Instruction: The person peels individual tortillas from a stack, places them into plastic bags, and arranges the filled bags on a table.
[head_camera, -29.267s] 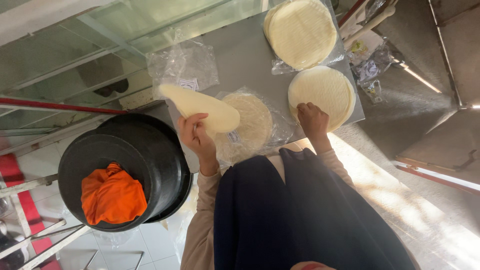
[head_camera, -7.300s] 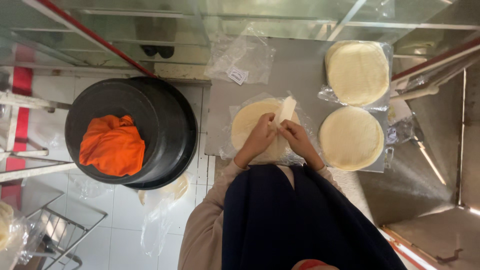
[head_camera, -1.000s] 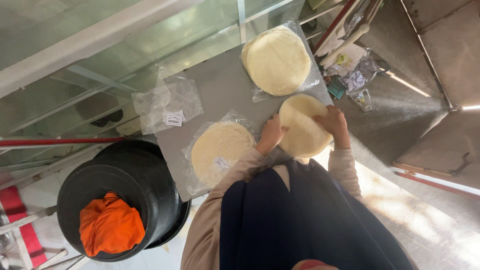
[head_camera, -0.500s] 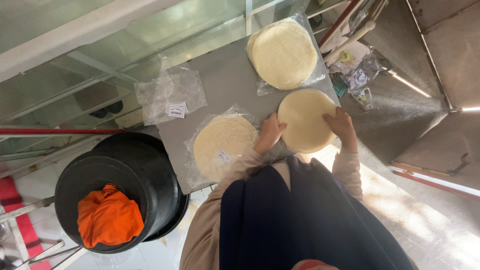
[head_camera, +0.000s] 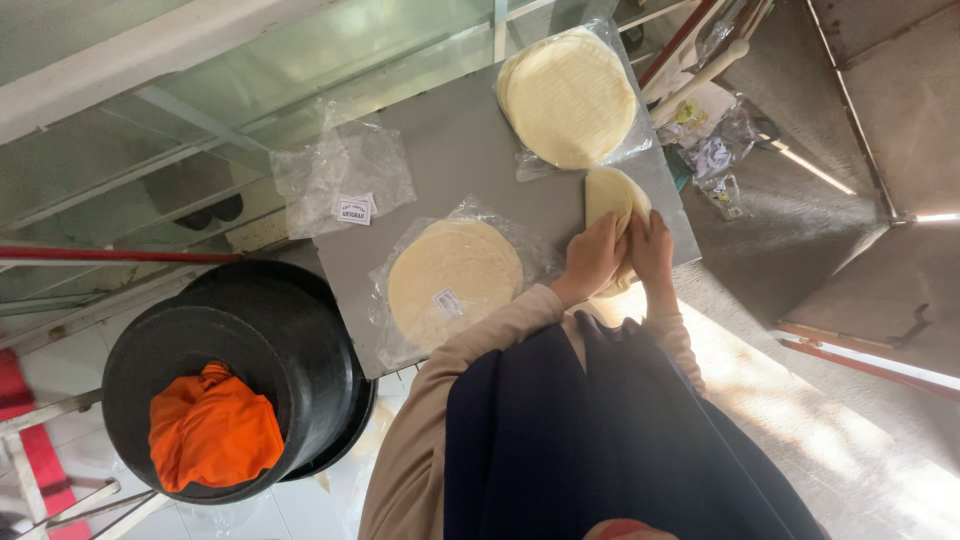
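My left hand and my right hand press together on a pale round flatbread that is folded in half at the right end of a grey metal table. Left of my hands lies a stack of flatbreads in a clear plastic bag with a small white label. At the table's far edge another stack of flatbreads rests on clear plastic.
An empty clear plastic bag with a label lies at the table's left. A black drum holding an orange cloth stands left of me. Glass panels run behind the table, and small packets lie beyond its right end.
The flatbread lay flat and round under my hands half a second ago; now it is folded in half, with both hands closer together on it.
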